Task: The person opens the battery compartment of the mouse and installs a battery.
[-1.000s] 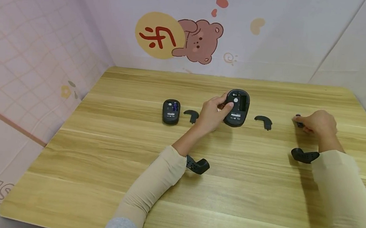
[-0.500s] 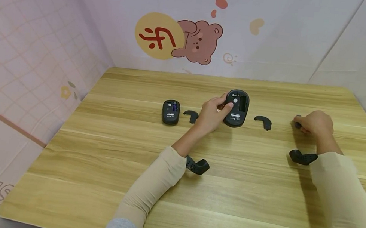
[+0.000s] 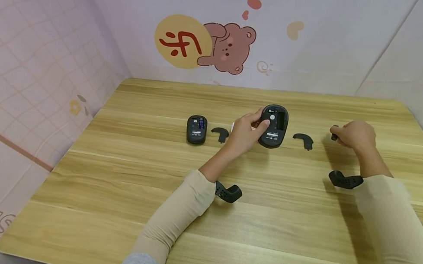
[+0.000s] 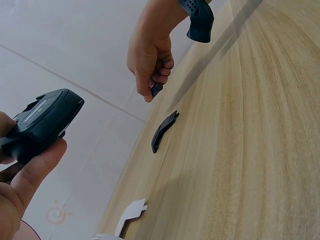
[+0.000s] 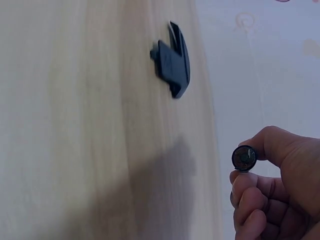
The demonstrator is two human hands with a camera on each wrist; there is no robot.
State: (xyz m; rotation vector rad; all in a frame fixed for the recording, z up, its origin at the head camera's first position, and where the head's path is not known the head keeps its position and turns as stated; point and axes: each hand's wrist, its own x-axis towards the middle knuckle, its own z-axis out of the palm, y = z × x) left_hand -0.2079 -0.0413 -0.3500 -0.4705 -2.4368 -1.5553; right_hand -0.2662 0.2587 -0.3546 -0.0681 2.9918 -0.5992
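My left hand (image 3: 243, 135) holds a black computer mouse (image 3: 272, 134) up off the table, underside showing, its battery compartment uncovered and dark inside. In the left wrist view the thumb and fingers grip the mouse (image 4: 42, 120) by its sides. My right hand (image 3: 360, 136) pinches a small dark battery (image 3: 334, 136) between thumb and forefinger, above the table at the right. Seen end-on in the right wrist view, the battery (image 5: 244, 158) shows a round face. Between the two hands a black battery cover (image 3: 304, 140) lies on the wood.
Further left, a second mouse (image 3: 196, 130) lies bottom up with a blue battery inside, beside another black cover (image 3: 221, 134). A white cover (image 4: 131, 212) lies mostly hidden behind my left hand in the head view. The patterned wall (image 3: 322, 53) borders the wooden table's (image 3: 261, 242) back edge.
My right hand has lifted the battery and moved left, toward the mouse. The left hand and its mouse have stayed almost still.
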